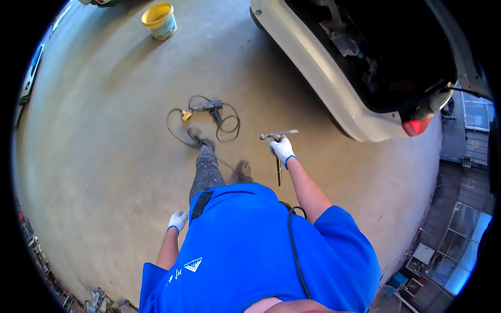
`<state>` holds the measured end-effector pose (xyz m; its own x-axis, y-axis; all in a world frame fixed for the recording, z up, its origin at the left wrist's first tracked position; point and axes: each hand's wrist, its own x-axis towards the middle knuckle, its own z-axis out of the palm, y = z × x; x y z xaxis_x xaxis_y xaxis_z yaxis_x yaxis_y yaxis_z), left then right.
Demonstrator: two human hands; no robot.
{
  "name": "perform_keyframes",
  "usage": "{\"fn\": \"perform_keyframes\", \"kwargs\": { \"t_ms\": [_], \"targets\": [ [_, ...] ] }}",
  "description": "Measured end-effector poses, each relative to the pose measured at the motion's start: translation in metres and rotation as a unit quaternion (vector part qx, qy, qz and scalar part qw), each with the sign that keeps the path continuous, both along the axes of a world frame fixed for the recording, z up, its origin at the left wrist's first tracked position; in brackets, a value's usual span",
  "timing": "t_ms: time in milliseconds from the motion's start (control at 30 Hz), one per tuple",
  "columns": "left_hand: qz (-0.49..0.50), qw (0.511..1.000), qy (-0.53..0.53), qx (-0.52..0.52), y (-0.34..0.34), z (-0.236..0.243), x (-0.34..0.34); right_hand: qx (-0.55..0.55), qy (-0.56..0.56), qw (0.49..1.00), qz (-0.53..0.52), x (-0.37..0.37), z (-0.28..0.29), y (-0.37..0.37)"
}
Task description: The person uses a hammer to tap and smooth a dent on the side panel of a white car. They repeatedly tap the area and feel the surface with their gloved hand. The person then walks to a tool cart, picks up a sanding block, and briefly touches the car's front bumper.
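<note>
My right hand (pixel 282 149), in a white work glove with a blue cuff, is closed round a hammer. The hammer (pixel 278 169) has a metal head with a rounded knob at one end and a long thin part at the other; its dark handle hangs below my hand. At my left side hangs my left hand (pixel 178 221), gloved the same way, its fingers loose and nothing visible in them. A dark corded power drill (pixel 211 106) lies on the floor just ahead of my forward foot, its cable looped around it and a yellow piece (pixel 186 115) at its front.
To the right stands a white car (pixel 334 86) with its rear open and loose items inside. A yellow bucket (pixel 160 22) is on the concrete floor (pixel 104 135) far ahead. Assorted equipment (pixel 99 300) lines the lower left edge.
</note>
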<state>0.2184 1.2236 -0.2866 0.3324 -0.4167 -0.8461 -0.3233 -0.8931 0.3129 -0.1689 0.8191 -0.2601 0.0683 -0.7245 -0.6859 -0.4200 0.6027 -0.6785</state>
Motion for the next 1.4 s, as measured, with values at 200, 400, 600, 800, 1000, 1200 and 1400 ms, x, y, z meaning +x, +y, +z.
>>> {"fn": "perform_keyframes", "kwargs": {
  "t_ms": [200,400,600,800,1000,1200,1400],
  "targets": [
    [0.076,0.995,0.033,-0.055,-0.089,-0.042,0.097,0.067,-0.013,0.995,-0.068,0.070,0.026,-0.089],
    [0.100,0.986,0.019,-0.134,-0.220,-0.023,0.225,0.025,-0.082,0.989,-0.118,0.149,0.083,-0.175],
    [0.208,0.961,0.050,-0.176,-0.290,-0.023,0.281,-0.132,0.123,0.981,-0.069,0.199,0.087,-0.232],
    [0.105,0.991,0.070,-0.033,-0.328,-0.043,0.318,0.079,0.090,0.991,-0.053,0.205,0.054,-0.289],
    [0.155,0.986,0.003,-0.060,-0.422,-0.044,0.376,-0.051,0.134,0.989,-0.036,0.264,-0.003,-0.412],
    [0.174,0.976,-0.033,-0.130,-0.562,-0.022,0.418,0.049,0.023,0.971,0.235,0.383,-0.003,-0.619],
    [0.072,0.993,-0.072,-0.054,-0.695,0.012,0.434,-0.210,0.065,0.950,0.220,0.509,0.043,-0.761]
  ]
}}
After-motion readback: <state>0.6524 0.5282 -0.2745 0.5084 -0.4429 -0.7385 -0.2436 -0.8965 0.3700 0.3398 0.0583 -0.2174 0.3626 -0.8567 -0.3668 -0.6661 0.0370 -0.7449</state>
